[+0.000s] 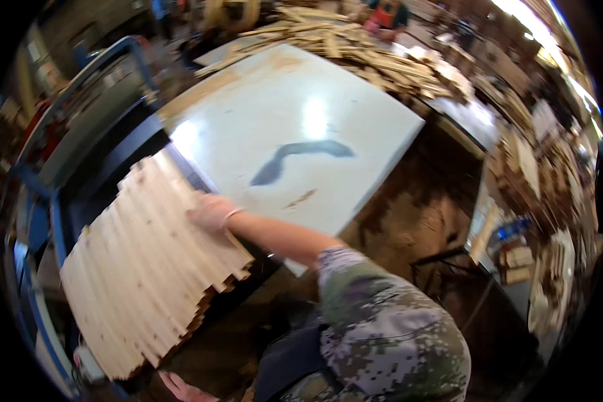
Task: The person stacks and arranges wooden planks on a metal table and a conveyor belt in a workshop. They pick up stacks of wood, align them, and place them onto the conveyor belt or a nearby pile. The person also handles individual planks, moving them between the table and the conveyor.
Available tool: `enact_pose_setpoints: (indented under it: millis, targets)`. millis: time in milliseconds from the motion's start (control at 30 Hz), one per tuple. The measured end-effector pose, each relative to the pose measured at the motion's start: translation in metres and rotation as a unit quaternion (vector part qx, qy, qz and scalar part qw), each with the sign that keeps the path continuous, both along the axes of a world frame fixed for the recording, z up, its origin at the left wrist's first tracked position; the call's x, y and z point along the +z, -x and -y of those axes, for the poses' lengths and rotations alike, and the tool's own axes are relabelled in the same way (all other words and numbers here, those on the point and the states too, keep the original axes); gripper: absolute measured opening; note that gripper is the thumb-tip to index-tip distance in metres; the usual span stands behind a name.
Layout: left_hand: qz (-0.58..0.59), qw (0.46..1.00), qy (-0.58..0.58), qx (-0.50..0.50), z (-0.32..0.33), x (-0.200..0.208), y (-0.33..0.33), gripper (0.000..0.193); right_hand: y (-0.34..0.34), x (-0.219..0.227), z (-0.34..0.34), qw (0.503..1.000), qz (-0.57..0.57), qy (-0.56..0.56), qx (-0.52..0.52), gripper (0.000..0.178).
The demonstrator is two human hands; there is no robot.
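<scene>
A wide panel of pale wooden strips set side by side (147,261), with uneven, stepped ends, lies at the left over a dark, blue-framed machine. My right hand (212,212), in a thin pale glove, is closed on the panel's right edge with its fingers over the top face. Just below the panel's near ragged end is my left hand (184,388), fingers stretched out and holding nothing visible. Whether it touches the panel I cannot tell. My right arm in a camouflage sleeve (388,321) crosses the lower middle.
A pale, shiny tabletop (362,127) with a dark smear stands ahead. Loose wooden strips (342,40) are heaped beyond it. The blue metal frame (57,221) rises at the left. Stacked wood pieces (529,174) line the right. A person (385,17) is at the far back.
</scene>
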State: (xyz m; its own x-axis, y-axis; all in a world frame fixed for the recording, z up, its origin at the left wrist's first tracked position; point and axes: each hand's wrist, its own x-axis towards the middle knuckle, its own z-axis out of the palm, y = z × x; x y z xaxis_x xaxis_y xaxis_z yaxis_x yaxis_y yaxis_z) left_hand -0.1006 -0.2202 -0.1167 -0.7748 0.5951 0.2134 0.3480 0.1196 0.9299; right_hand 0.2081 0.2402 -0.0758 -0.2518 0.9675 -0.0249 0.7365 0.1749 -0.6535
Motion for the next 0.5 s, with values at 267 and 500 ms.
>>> enact_pose_setpoints:
  millis: [267,500]
  targets:
    - [0.162,0.935,0.312,-0.051,0.029,-0.170,-0.073,0.037,-0.050,0.038,0.042,0.982,-0.106,0.148,0.056,0.078]
    - [0.334,0.773,0.515,-0.163,0.074,-0.238,-0.126,0.033,-0.172,0.025,0.216,0.887,-0.352,0.223,0.197,0.082]
